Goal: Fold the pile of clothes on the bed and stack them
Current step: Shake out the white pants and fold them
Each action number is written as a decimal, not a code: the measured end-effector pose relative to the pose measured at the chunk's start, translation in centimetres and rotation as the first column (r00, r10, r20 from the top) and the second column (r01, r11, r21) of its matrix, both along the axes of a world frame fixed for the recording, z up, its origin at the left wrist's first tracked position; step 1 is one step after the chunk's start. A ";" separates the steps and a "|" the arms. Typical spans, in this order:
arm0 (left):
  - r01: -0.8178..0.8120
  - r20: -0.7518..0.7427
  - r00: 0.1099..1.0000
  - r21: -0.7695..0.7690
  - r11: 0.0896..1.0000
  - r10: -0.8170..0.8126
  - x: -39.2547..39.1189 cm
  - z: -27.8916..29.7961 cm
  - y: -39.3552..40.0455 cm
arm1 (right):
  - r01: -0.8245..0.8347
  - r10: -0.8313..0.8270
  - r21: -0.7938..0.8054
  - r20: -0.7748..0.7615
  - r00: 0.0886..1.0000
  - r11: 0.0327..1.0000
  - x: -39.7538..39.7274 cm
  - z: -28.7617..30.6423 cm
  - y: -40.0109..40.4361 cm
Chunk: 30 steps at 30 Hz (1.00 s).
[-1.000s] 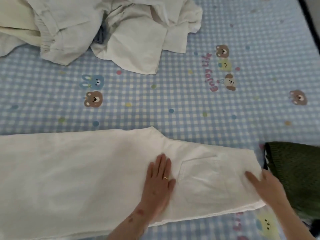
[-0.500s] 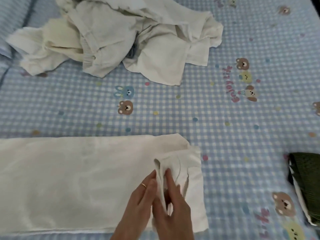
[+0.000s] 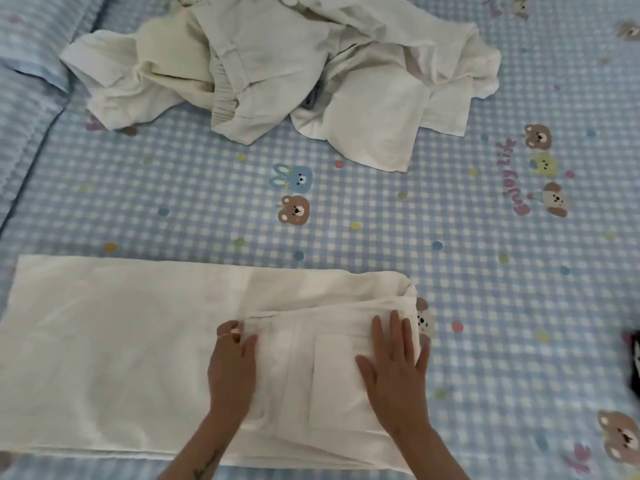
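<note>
White trousers (image 3: pixel 121 358) lie flat across the near side of the bed. Their right end is folded back to the left, making a flap with a pocket (image 3: pixel 332 375) on top. My left hand (image 3: pixel 231 365) sits at the flap's left edge with its fingertips curled and pinching that edge. On the flap's right part, near the fold, my right hand (image 3: pixel 394 372) presses flat with fingers spread. A pile of unfolded cream and white clothes (image 3: pixel 277 64) lies at the far side.
The blue checked bedsheet (image 3: pixel 485 271) with bear and rabbit prints shows between the trousers and the pile. A pillow (image 3: pixel 27 46) lies at the far left. A dark garment (image 3: pixel 635 368) is cut off by the right edge.
The trousers' right end has been folded over to the left onto the legs. My hands have moved apart, the left to the flap's edge, the right flat on the fold.
</note>
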<state>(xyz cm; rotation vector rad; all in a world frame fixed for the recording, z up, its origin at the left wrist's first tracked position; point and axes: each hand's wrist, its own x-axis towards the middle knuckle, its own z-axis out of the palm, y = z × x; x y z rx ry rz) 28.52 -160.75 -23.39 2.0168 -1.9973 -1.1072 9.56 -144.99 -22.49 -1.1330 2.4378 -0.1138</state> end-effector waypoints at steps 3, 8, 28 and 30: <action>0.471 0.175 0.879 -0.175 0.865 -0.443 -0.1 -1.1 2.6 | -0.030 0.032 0.118 -0.018 0.999 0.993 -0.2 -2.3 -0.7; 0.674 0.294 0.723 -0.100 0.732 -0.626 1.3 -5.2 3.5 | -0.060 0.068 0.126 -0.060 0.996 0.990 0.3 -4.6 -0.5; 0.088 0.496 0.868 -0.114 0.990 -0.020 33.0 -1.5 -11.1 | -0.596 0.596 0.019 0.001 0.803 0.803 21.9 -3.6 -22.2; 0.022 0.468 0.882 -0.153 0.988 0.053 33.6 -1.4 -12.5 | -0.659 0.659 0.002 0.022 0.752 0.752 24.4 -4.1 -25.6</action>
